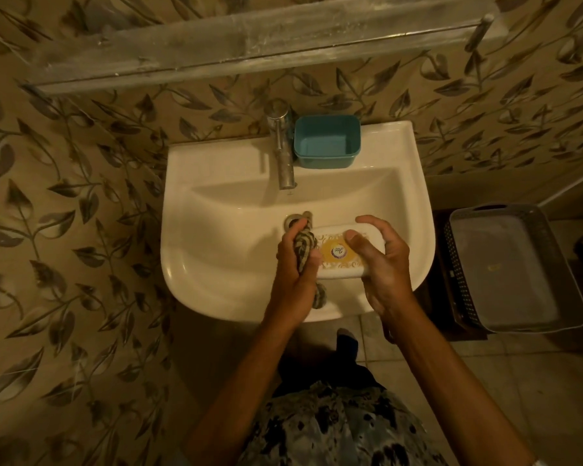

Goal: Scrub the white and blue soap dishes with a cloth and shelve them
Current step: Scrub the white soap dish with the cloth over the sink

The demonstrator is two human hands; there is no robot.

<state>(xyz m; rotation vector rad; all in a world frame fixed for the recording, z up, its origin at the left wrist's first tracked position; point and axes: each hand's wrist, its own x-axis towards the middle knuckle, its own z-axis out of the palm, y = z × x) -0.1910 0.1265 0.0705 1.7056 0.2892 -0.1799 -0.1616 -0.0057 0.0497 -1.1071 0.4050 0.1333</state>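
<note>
White soap dish (342, 253) gripped in right hand (382, 264), so I'd press the left hand's (295, 260) bunched striped cloth (304, 245) firmly across its lid.

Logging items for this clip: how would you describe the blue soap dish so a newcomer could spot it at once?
Find the white sink against the leaf-patterned wall. On its back ledge, just right of the metal tap, sits the blue dish. It is a teal, open, empty rectangular tub no hand touches, unlike the white dish held over the basin.

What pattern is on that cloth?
Dark and pale stripes on the cloth, seen in the head view.
</note>
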